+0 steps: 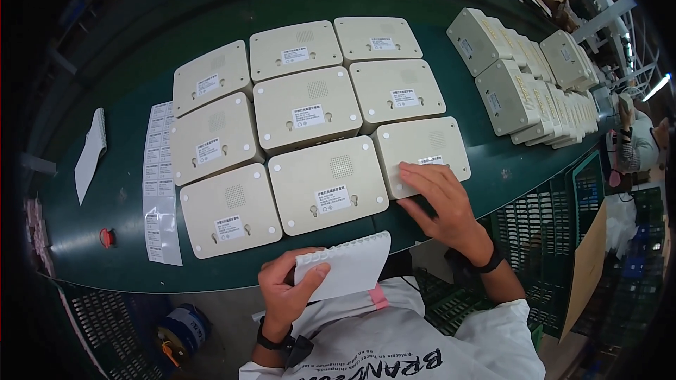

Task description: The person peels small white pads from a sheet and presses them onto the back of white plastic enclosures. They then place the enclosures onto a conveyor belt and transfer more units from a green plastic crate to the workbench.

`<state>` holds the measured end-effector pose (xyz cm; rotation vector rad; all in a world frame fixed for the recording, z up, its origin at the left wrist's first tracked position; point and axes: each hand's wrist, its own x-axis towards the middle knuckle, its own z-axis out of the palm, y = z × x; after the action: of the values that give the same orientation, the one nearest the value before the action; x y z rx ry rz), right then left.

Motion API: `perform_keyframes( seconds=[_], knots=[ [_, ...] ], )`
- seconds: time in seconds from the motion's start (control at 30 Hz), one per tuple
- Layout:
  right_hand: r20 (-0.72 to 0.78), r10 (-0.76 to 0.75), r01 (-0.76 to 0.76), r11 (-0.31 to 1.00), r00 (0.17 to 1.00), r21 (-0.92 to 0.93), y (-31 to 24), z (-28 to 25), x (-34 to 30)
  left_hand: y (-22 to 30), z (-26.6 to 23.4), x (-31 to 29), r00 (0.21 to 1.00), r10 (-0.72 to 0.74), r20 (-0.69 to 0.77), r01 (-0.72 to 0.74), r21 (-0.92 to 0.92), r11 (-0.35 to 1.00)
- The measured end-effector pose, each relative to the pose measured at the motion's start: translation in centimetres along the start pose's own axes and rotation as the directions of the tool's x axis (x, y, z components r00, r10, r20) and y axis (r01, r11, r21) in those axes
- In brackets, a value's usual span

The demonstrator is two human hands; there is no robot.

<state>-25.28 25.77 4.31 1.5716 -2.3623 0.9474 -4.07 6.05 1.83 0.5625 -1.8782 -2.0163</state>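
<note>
Beige, the near-right box (422,142) of the nine probably wants light, even pressure at its near-left corner, where the right hand (446,210) rests unclenched, while the left hand (284,292) pinches the white sheet (352,265), best kept clear.

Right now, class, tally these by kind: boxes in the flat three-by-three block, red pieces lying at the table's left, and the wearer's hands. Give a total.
Boxes: 9
Red piece: 1
Left hand and right hand: 2
Total: 12
</note>
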Motion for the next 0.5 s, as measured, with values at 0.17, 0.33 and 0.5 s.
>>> perform_keyframes(
  seconds=[0.17,0.33,0.5],
  knots=[
    [0.028,-0.1,0.102,0.993,0.995,-0.061,0.6,0.4,-0.3,0.2,0.3,-0.1,0.998,-0.039,0.046,0.043,-0.095,0.995],
    [-0.027,-0.068,0.07,0.996,0.997,0.049,-0.5,0.1,-0.2,0.6,1.2,-0.1,0.993,-0.115,-0.004,0.109,-0.294,0.95],
    [-0.01,0.062,-0.053,0.916,0.998,0.397,-5.6,-0.9,-0.6,0.9,1.6,-0.7,0.995,-0.086,0.055,0.098,-0.281,0.955]
  ],
)
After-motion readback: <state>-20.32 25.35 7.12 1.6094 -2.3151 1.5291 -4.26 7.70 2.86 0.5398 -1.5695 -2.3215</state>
